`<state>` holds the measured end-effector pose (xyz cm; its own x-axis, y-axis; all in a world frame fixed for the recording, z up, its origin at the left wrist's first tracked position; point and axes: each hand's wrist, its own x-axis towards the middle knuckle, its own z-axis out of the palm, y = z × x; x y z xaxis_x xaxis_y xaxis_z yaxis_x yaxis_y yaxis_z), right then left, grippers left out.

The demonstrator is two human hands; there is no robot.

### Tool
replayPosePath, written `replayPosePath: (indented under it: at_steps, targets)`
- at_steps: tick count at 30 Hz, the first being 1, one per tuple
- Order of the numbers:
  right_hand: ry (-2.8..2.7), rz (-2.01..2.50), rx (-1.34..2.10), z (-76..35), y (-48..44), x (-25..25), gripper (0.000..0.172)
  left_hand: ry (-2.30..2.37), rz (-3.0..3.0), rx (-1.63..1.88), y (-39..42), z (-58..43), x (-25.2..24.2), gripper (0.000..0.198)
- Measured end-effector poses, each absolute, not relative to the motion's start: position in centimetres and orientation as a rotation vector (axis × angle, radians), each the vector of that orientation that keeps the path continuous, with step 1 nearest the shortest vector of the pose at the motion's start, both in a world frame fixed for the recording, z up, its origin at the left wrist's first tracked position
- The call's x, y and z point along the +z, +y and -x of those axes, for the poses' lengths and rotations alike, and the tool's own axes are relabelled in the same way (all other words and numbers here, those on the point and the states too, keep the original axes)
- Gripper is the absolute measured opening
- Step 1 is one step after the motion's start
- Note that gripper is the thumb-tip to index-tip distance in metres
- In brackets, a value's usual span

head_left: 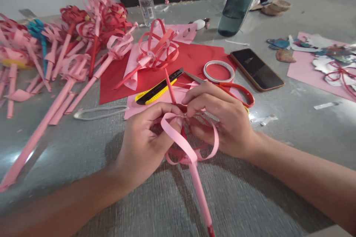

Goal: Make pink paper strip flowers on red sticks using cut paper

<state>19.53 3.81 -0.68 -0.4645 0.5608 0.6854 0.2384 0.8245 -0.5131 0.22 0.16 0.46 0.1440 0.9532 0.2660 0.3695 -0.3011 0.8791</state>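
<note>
Between my two hands is a paper flower (pixel 179 139) made of looped pink and red strips on a rolled pink paper stem (pixel 199 190). The stem slants down toward me and ends in a red tip. My left hand (pixel 151 133) pinches the gathered strip ends at the top of the loops. My right hand (pixel 219 118) has its fingers closed on the same spot from the other side; its fingertips partly hide the join. A thin red strip (pixel 170 87) sticks up beyond my fingers.
Behind my hands lie a yellow-and-black box cutter (pixel 157 89), orange-handled scissors (pixel 246 94), a tape roll (pixel 218 71) and red paper (pixel 194 57). A phone (pixel 257 68) rests to the right. Several paper flowers (pixel 75 66) pile up at left; a dark bottle (pixel 237 3) stands behind.
</note>
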Motion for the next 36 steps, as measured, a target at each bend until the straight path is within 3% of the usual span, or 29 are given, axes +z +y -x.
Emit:
replayPosePath:
  at_steps: [36]
  targets:
    - [-2.065, 0.587, 0.43, -19.6, 4.0, -0.81, 0.005, 1.287, -1.702, 1.146, 0.09, -0.3, 0.7, 0.004]
